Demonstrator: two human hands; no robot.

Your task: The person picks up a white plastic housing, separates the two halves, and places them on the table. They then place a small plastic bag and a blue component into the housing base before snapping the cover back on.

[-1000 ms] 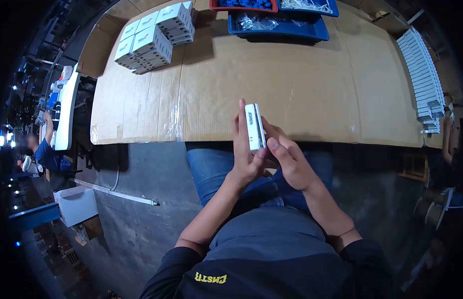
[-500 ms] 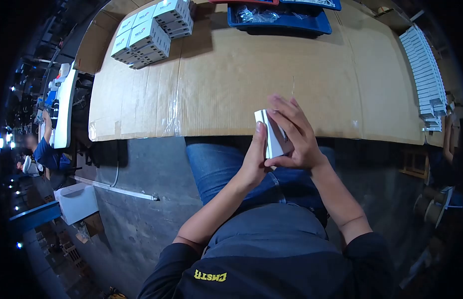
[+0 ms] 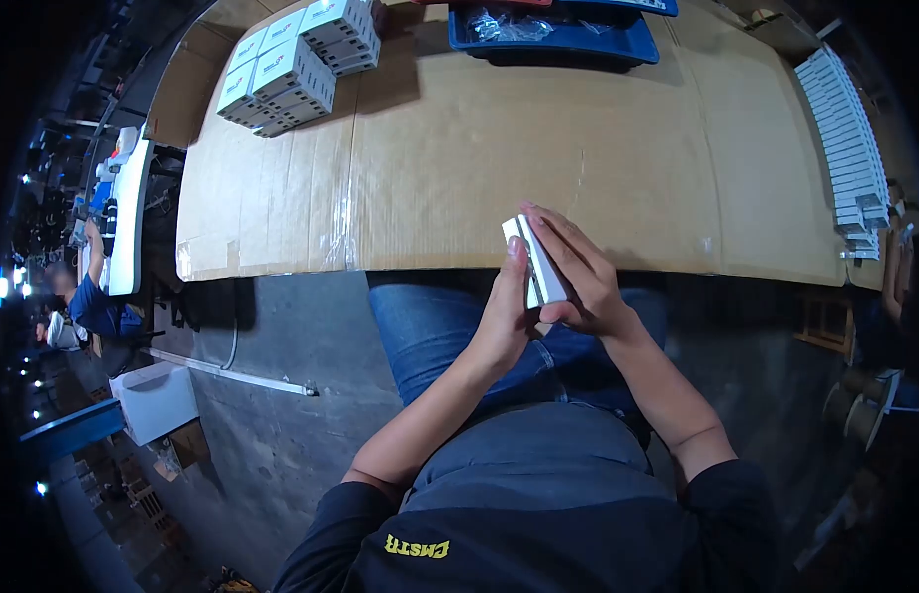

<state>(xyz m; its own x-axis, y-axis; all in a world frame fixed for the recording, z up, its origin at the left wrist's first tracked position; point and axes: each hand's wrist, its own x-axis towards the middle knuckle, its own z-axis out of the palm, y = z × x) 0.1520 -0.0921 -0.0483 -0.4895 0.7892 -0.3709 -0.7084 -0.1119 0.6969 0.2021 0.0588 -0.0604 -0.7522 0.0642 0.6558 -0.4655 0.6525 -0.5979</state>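
Far left of the box (image 3: 534,261), at the back corner of the worktop (image 3: 459,178), stands a stack of cartons (image 3: 289,64). The left hand (image 3: 503,314) presses against the left face of the box, thumb on its edge. The box is held between both hands just at the near edge of the worktop, above the lap, its long axis pointing away from the person. The right hand (image 3: 578,287) wraps over it from the right, fingers closed on it. Far right lies a row of white boxes (image 3: 847,148).
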